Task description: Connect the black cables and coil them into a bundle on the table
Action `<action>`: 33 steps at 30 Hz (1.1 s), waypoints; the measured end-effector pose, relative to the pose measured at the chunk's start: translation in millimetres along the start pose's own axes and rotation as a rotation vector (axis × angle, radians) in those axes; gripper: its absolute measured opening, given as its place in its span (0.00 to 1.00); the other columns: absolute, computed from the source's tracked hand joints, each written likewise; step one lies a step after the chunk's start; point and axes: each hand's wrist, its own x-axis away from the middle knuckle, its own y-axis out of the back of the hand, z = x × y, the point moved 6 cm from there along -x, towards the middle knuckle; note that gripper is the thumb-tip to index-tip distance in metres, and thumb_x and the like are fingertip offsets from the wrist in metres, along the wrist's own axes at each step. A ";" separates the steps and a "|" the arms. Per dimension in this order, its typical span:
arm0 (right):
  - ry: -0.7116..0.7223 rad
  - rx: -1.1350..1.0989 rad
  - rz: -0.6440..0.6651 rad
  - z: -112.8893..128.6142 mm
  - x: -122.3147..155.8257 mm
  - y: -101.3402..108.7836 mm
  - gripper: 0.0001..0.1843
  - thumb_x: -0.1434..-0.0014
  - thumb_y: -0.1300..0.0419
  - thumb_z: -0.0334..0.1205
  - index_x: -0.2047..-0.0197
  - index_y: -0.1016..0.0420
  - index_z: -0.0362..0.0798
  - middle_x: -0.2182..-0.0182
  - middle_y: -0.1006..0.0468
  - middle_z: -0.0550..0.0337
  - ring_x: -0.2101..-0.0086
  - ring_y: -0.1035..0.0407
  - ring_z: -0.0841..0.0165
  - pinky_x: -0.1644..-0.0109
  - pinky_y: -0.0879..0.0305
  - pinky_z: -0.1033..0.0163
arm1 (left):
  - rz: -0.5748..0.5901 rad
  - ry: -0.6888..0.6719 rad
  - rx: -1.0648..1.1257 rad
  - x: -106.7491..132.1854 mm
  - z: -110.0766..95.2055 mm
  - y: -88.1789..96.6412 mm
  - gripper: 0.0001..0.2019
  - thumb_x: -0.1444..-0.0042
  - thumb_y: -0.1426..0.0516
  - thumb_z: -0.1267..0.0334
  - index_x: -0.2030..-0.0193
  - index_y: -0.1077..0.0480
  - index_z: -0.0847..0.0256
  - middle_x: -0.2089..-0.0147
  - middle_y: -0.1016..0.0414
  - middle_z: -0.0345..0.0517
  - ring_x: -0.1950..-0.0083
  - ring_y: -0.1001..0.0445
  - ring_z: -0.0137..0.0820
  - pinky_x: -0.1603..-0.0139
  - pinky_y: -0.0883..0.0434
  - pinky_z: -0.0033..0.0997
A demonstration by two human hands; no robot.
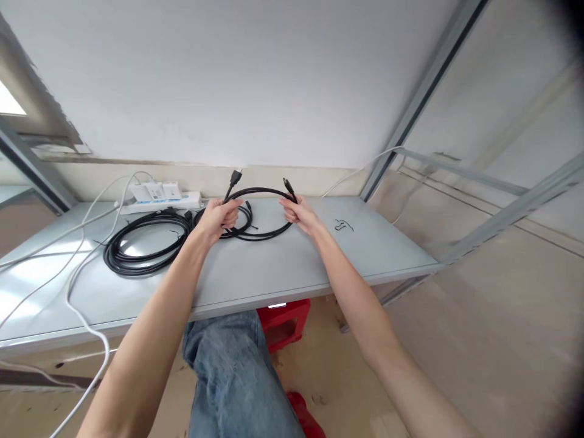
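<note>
Both arms reach forward from the bottom of the view, elbows a little bent, forearms running in towards each other over the near edge of the table (319,267). The hands meet above the table's back middle.

The left hand (222,219) is clenched around the cable (262,190), knuckles up and thumb towards the wall. One plug (235,177) sticks up out of this fist above the table's back edge. The right hand (298,214) also grips the cable, pinching it between thumb and fingers with the wrist turned slightly inward. The other plug (286,183) pokes up just past its fingertips.

Between the two hands the cable bends into a flat black loop. Its upper arc is lifted off the table and its lower arc sags to the tabletop or just above it; I cannot tell whether it touches.

On the table's left half lies a larger black coil (146,246), near the left hand but apart from it. A white strip (159,198) with plugs in it sits along the table's back edge, and white leads (82,243) trail from it over the table's left end. A small black scribble (343,226) marks the table's right half. Under the table's front edge are a red stool (285,322) and the person's knee (228,365) in jeans.
</note>
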 end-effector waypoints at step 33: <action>0.064 -0.184 0.045 -30.3 44.1 -18.9 0.32 0.50 0.23 0.55 0.77 0.43 0.52 0.84 0.43 0.72 0.79 0.41 0.73 0.69 0.31 0.64 | -0.358 -0.124 -0.253 35.4 21.2 -11.3 0.25 0.43 0.38 0.49 0.78 0.49 0.55 0.83 0.51 0.31 0.82 0.50 0.19 0.84 0.50 0.22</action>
